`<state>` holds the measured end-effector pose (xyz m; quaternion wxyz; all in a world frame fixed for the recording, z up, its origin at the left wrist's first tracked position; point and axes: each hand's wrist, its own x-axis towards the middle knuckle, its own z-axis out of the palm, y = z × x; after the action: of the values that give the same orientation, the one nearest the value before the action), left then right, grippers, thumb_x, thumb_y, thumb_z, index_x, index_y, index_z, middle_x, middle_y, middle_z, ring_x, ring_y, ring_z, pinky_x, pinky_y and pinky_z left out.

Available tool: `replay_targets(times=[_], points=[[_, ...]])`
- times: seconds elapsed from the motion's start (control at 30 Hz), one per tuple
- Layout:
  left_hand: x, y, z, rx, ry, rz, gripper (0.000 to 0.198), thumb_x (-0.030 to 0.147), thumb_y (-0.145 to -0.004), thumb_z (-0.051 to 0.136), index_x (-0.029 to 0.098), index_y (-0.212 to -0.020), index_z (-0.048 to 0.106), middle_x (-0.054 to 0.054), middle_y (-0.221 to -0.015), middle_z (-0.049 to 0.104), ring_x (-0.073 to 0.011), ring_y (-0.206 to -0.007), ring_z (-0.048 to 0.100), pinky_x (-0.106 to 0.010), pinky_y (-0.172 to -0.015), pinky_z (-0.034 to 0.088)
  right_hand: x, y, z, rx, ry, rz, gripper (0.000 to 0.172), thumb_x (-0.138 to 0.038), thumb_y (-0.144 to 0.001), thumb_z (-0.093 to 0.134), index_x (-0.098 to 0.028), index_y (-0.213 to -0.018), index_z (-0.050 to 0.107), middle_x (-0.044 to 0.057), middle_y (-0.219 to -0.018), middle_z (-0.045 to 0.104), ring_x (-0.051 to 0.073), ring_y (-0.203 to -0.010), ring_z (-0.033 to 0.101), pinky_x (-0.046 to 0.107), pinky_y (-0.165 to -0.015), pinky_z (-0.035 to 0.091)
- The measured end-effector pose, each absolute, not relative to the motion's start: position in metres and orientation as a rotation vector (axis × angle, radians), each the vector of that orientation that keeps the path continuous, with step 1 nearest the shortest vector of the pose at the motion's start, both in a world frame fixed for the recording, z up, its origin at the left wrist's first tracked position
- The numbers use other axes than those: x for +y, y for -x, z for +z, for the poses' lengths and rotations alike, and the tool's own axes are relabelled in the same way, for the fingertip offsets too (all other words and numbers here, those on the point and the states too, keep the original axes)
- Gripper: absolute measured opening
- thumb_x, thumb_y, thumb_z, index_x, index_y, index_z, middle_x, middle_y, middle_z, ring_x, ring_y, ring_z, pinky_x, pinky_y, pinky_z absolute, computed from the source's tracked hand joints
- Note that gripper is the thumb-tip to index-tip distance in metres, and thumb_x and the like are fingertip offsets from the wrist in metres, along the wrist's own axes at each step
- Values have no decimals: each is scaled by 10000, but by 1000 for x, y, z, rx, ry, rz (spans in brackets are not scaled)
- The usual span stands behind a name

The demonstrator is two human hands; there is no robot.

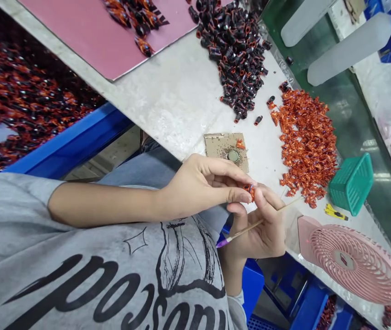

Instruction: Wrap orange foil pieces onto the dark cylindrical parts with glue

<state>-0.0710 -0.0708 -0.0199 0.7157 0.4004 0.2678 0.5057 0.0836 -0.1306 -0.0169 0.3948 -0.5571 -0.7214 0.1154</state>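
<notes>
Small orange piece (249,189) is pinched by left grip (204,185) — apparently for steadiness | purple-tipped stick (246,229) is clasped by right grip (264,224), just beside — presumably for ready use

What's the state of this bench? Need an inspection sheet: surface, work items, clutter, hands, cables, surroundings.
Surface: pale tabletop, smudged; pink sheet over part of it.
Work items: small orange piece at the fingertips; thin stick with purple tip; heap of black-and-orange pieces; heap of orange pieces; cardboard square bearing a round pale-green item, identity unclear.
Clutter: yellow utility knife near green basket; pink fan, running or not unclear.
Left hand: pinches the small orange piece.
Right hand: holds the thin stick; contact with the piece unclear.
Cables: nothing seen.
Surroundings: blue bin holding many dark and orange parts; translucent bottle beyond the heaps.
</notes>
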Motion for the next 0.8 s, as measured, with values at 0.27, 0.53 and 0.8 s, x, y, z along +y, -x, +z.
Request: replay_targets(times=[0.27,0.53,0.8], points=[[-66,76,-21,534,-1122,1073,80,122,-741,833,143,-808,797,-45,-801,794,-137,-718,746,-185,-671,620,-139,-62,-13,-1702,1364,-184,326,-183,-829,767,-241,-1143,701,26,-904,717,181,-835,718,346,-705,614],[-66,76,-24,452,-1379,1214,123,126,-783,805,153,-898,772,-41,-797,786,-117,-706,711,-186,-691,589,-141,-59,-17,-1624,1253,-242,359,-130,-839,752,-211,-1186,705,13,-858,739,155,-817,714,312,-712,596],[-67,77,-16,394,-1450,1212,89,164,-817,775,158,-896,734,-50,-812,767,-113,-693,679,-194,-672,575,-146,-64,-20,-1557,1254,-85,347,-177,-872,723,-242,-1212,696,28,-904,729,175,-854,713,330,-689,608]])
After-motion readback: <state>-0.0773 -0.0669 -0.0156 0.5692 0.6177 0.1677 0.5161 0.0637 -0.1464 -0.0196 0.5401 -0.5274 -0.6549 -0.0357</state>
